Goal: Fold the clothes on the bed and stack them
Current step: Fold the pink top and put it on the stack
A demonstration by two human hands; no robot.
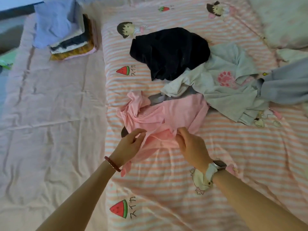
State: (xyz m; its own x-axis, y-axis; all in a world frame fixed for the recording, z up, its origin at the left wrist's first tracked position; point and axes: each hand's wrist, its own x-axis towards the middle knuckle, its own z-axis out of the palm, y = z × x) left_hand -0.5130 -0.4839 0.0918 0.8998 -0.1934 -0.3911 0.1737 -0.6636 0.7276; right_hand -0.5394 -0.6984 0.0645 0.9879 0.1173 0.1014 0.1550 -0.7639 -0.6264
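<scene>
Both arms reach forward over the striped quilt [166, 189]. The left hand [129, 144] and right hand [191, 145] each pinch the near edge of one crumpled pink garment [166, 114], fingers curled into the cloth. Beyond lie three loose clothes: one black garment [170, 52], one pale printed top [230, 80], one grey-blue piece [286, 87]. One folded stack [71, 40] sits far left.

A crumpled garment [166, 117] lies at the centre of the frame on the bed [216, 164], its lower edge under the left hand [131, 144] and right hand [191, 145]. Above it sits a second garment [170, 52], with a heap of clothes [233, 84] to the right. A folded stack [66, 34] rests at upper left.
</scene>
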